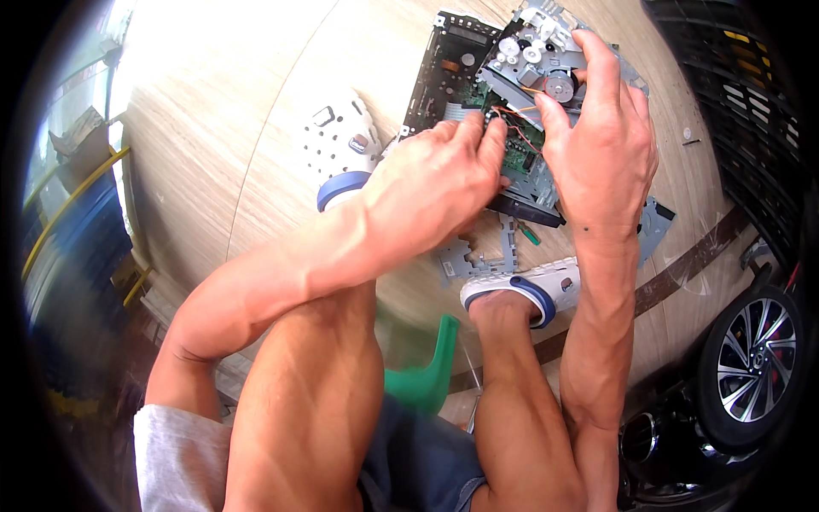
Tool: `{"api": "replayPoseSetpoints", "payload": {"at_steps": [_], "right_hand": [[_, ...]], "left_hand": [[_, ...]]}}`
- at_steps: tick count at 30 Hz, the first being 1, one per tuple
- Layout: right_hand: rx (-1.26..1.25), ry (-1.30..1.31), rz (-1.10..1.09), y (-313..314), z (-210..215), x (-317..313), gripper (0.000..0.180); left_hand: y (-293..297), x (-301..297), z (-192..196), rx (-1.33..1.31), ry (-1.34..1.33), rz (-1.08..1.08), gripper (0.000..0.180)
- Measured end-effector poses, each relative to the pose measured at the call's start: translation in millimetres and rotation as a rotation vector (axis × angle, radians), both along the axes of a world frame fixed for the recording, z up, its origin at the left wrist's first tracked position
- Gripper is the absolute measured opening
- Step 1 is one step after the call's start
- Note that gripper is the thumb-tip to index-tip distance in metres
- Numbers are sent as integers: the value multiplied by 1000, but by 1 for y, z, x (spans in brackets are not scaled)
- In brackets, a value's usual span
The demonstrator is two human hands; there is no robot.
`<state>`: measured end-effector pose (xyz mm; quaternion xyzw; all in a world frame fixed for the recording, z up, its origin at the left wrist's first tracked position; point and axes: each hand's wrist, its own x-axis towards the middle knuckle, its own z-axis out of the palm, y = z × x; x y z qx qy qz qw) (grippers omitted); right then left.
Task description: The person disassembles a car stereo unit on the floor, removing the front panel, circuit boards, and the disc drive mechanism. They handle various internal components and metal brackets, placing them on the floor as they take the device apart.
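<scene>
The right hand (601, 141) grasps a grey metal mechanism (536, 75) by its edge, thumb low and forefinger arched over the top. The left hand (456, 162) has thumb and forefinger drawn together by thin orange-red wires (525, 132); whether they grip one cannot be told.

The mechanism sits tilted above the open black chassis (424, 84) on the floor (281, 60), ahead of the person's feet. White gears (531, 55) and a round silver motor (560, 85) crowd its face. The chassis has perforated dark walls, and beneath the mechanism shows a green circuit board (517, 160) dense with parts.

Nearer the person lie a cut-out metal bracket (488, 263) and a small green object (531, 235), just beside a white clog (559, 286) with a blue strap. Further right stands a spoked car wheel (755, 358).
</scene>
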<state>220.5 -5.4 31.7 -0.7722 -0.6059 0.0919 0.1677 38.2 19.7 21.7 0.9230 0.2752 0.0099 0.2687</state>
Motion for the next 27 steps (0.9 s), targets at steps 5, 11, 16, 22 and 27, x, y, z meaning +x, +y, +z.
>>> {"api": "replayPoseSetpoints", "payload": {"at_steps": [5,11,16,22,27], "right_hand": [[-133,-30,19,5,8,1,67],[-65,-21,38,-3,1,-6,67],[-38,14,55,-11,-6,-4,69],[-112,11,123,-8,-7,-8,67],[-143,-16,147,-3,-10,-9,65]], "left_hand": [[5,9,-18,-152,55,23,60],[17,17,-16,-43,318,-46,53],[21,15,-14,-134,307,-41,48],[21,16,-21,-97,324,-87,42],[20,16,-22,-77,356,-114,38]]}}
